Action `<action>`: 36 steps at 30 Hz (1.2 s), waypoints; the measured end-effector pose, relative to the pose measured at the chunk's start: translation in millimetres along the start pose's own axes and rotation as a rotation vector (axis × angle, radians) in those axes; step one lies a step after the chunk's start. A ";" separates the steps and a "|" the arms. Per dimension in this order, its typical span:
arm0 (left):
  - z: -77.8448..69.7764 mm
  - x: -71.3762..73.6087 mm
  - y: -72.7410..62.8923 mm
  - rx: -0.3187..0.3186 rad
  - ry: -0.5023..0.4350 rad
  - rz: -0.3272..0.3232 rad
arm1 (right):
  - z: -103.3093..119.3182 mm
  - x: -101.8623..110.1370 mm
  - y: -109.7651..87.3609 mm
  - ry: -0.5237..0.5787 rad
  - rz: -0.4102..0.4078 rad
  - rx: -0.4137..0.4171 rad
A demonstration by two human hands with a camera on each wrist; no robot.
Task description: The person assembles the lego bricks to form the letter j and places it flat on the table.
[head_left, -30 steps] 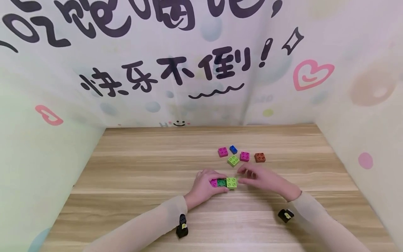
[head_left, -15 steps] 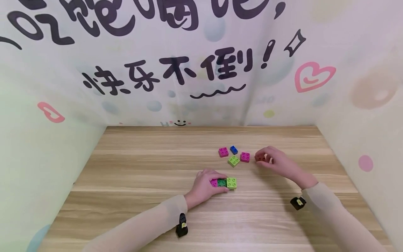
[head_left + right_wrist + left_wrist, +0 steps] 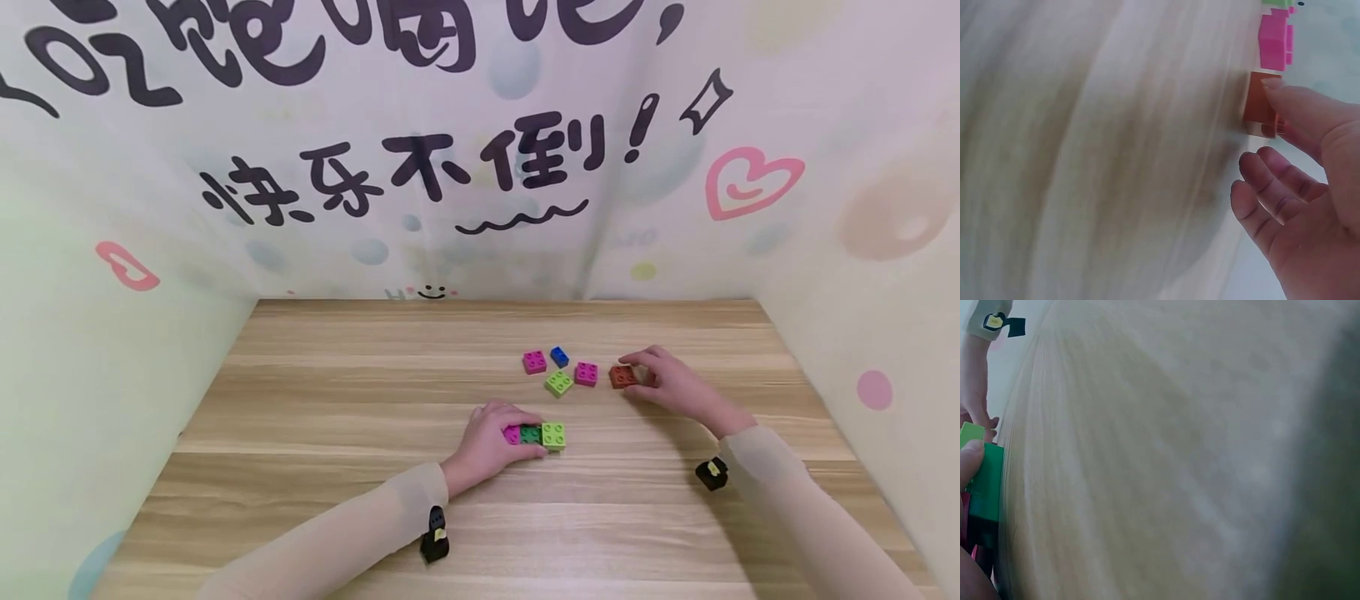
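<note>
My left hand [image 3: 491, 442] holds a joined row of toy building bricks on the table. From the palm outward show a magenta brick [image 3: 512, 435], a dark green brick [image 3: 530, 435] and a lime brick [image 3: 553, 436] whose top sits higher. The left wrist view has the thumb over the green brick's side [image 3: 986, 487]. Farther right, my right hand [image 3: 678, 390] pinches a reddish-brown brick [image 3: 618, 377] between thumb and index finger. In the right wrist view the thumb lies against this brown brick [image 3: 1261, 103], and the other fingers are spread away from it.
Left of the brown brick lie two magenta bricks [image 3: 587, 373], a lime brick [image 3: 558, 383] and a small blue brick [image 3: 559, 357]. A printed cloth wall [image 3: 337, 242] rises behind the wooden table [image 3: 360, 358], with walls at both sides.
My right hand has moved from beside the lime brick on the joined row back and right to the brown brick. The left hand keeps its hold in the same spot.
</note>
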State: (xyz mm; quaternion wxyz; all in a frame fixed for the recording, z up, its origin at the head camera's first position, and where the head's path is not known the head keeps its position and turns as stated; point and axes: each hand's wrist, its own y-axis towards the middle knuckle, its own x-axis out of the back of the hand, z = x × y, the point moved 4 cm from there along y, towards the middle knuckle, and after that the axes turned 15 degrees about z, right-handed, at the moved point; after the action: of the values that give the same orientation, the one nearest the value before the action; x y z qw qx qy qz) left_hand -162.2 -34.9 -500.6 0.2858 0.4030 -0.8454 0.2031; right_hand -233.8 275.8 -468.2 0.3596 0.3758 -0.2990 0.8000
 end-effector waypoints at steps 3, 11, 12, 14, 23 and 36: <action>-0.7 0.0 0.8 -0.002 0.004 -0.002 | -0.9 -0.9 -0.1 0.005 -0.006 0.003; -2.0 0.1 1.7 0.001 0.008 0.005 | -1.2 -4.6 -0.7 0.020 -0.006 -0.022; -2.3 0.2 1.8 0.001 0.005 0.006 | -1.4 -5.0 -0.8 0.023 -0.007 -0.022; -2.3 0.2 2.2 0.002 -0.001 0.010 | -2.6 -6.4 -0.9 0.021 -0.010 -0.024; 0.0 0.5 3.1 0.005 -0.003 0.008 | -0.9 -15.2 -4.4 0.012 0.002 -0.032; 1.9 -0.5 2.3 0.000 0.000 -0.002 | 33.1 -25.1 -15.3 -0.059 0.024 0.044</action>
State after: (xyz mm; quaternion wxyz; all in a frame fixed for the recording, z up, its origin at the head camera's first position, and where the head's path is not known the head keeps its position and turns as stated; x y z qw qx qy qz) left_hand -164.3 -34.4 -502.6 0.2860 0.4038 -0.8450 0.2029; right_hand -197.3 250.8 -467.6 0.3326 0.4034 -0.2966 0.7992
